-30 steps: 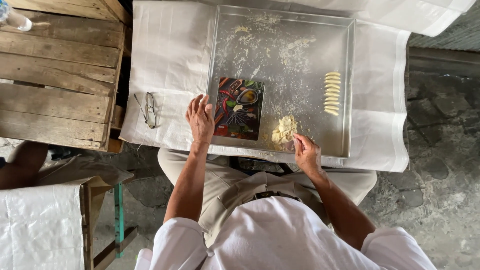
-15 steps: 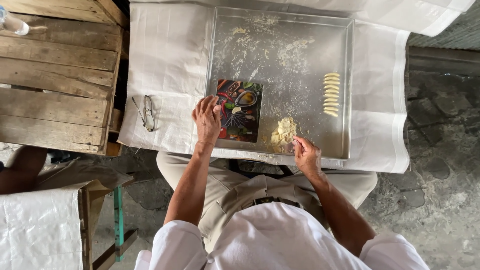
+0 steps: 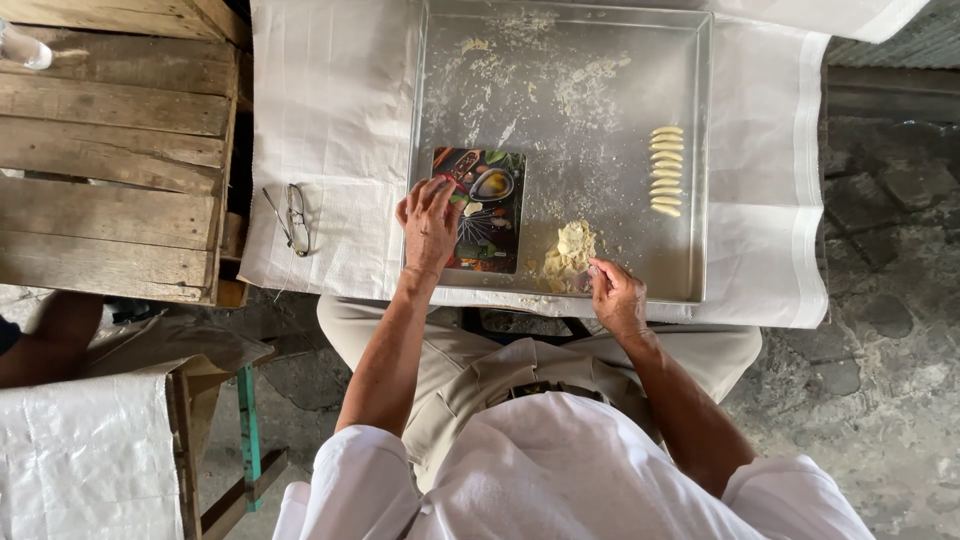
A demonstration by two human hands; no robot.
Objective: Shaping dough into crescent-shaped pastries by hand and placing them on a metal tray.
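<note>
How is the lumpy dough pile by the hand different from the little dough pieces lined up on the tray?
The dough pile is one loose, ragged heap; the lined-up pieces are small, smooth ovals in a neat column. The pile lies near the tray's front edge, beside the right hand; the pieces lie apart, near the tray's far side wall. Both are pale yellow.

In the tray (image 3: 440,60), the board (image 3: 490,215) lies left of the dough pile (image 3: 570,250), shaped pieces (image 3: 665,170) right.

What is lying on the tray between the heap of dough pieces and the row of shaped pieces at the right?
In the head view, nothing solid: between the dough heap and the row of shaped pieces there is only the tray floor, dusted with flour.
</note>
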